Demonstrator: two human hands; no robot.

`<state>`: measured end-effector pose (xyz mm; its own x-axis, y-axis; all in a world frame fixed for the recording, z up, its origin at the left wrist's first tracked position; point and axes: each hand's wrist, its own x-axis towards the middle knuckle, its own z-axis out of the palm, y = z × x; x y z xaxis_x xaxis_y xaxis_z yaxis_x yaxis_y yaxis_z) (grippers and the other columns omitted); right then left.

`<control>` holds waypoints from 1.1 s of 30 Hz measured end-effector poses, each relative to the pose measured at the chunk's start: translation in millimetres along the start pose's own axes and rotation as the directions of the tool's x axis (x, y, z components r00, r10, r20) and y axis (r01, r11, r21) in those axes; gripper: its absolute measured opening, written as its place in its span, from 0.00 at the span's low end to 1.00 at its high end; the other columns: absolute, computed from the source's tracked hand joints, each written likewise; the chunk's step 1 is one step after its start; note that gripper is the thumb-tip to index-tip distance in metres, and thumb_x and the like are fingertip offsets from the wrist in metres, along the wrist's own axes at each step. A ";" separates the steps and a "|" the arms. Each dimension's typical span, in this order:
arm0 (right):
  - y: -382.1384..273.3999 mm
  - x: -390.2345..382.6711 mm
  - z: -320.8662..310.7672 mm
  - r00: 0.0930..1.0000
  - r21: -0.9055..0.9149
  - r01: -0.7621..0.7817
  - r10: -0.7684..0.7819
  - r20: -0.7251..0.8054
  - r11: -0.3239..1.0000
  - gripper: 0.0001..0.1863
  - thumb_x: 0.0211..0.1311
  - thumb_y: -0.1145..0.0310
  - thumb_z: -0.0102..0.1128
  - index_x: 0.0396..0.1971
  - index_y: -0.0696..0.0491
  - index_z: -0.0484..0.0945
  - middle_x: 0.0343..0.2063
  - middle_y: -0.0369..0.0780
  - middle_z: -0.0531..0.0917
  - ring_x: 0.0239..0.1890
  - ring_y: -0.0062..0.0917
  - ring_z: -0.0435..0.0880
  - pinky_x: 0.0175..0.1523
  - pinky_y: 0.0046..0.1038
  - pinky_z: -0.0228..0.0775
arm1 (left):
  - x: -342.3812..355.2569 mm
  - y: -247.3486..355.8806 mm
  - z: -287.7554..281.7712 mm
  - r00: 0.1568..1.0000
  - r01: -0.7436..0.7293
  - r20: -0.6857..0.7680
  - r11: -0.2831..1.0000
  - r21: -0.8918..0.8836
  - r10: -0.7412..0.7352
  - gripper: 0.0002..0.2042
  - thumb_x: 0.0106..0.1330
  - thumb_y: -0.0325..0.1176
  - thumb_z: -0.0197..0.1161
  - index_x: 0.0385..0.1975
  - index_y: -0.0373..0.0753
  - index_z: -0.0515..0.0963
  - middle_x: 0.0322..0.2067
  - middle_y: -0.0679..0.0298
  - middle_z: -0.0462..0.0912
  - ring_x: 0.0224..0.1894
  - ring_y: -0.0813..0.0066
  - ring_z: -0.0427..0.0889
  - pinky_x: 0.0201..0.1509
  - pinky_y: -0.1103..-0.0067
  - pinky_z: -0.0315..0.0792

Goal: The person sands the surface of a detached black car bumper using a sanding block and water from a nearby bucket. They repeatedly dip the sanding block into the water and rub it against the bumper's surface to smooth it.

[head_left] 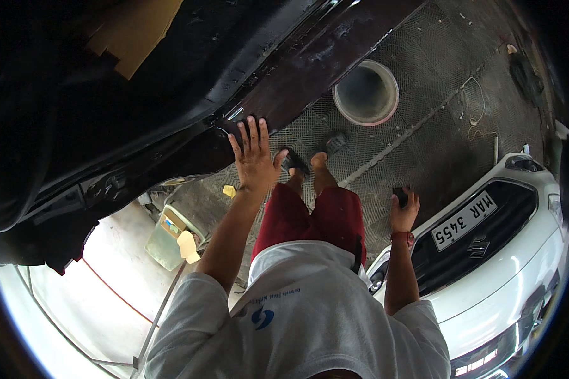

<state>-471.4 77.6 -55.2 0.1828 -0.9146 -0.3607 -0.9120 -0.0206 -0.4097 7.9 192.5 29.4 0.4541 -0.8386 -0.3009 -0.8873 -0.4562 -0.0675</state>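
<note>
My left hand (256,165) lies with its fingers spread against the edge of a dark maroon car's lower body panel (281,98). Wet-looking shine and pale smears show on that panel. Out to the right and lower down, my right hand (407,216) is closed around a small dark block (399,196). Its exact kind cannot be made out. The block is apart from the car panel. A round pale bucket (368,120) with murky grey liquid stands on the floor beside the panel, ahead of my feet.
A white car's front (518,252) stands close at my right. On the left are a pale green bin (160,247) with boxes in it and a yellow piece (229,191) on the floor. Cardboard (139,35) lies within the dark car. A thin cord (483,110) trails over the textured floor.
</note>
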 end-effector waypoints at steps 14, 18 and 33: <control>0.5 19.7 8.2 0.991 0.006 0.095 -0.095 0.090 0.995 0.27 0.64 0.63 0.83 0.62 0.49 0.85 0.59 0.48 0.87 0.64 0.52 0.84 0.70 0.53 0.76 | -22.1 68.4 -2.5 0.994 0.058 0.102 0.975 -0.216 -0.037 0.54 0.78 0.64 0.65 0.88 0.26 0.50 0.85 0.24 0.46 0.88 0.22 0.46 0.89 0.34 0.41; -16.8 34.2 5.0 0.992 0.050 0.110 -0.113 0.063 0.993 0.27 0.64 0.63 0.83 0.62 0.49 0.85 0.58 0.48 0.87 0.63 0.52 0.84 0.69 0.53 0.76 | 33.2 78.3 -12.2 0.988 -0.152 -0.085 0.947 -0.283 0.133 0.50 0.81 0.62 0.63 0.89 0.32 0.53 0.90 0.39 0.44 0.91 0.33 0.45 0.90 0.37 0.45; 16.4 -7.4 17.4 0.998 -0.014 -0.015 0.016 0.062 1.000 0.29 0.61 0.61 0.85 0.61 0.49 0.85 0.57 0.51 0.86 0.63 0.55 0.82 0.69 0.55 0.76 | 277.4 120.6 -34.7 0.759 -0.612 -0.381 0.779 -0.136 0.529 0.49 0.80 0.70 0.55 0.91 0.44 0.53 0.91 0.54 0.49 0.92 0.48 0.45 0.94 0.44 0.41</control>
<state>-481.3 91.1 -73.9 0.1907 -0.8882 -0.4180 -0.9195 -0.0126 -0.3928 29.6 -105.5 -29.2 -0.0943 -0.9907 0.0981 -0.9582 0.1170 0.2610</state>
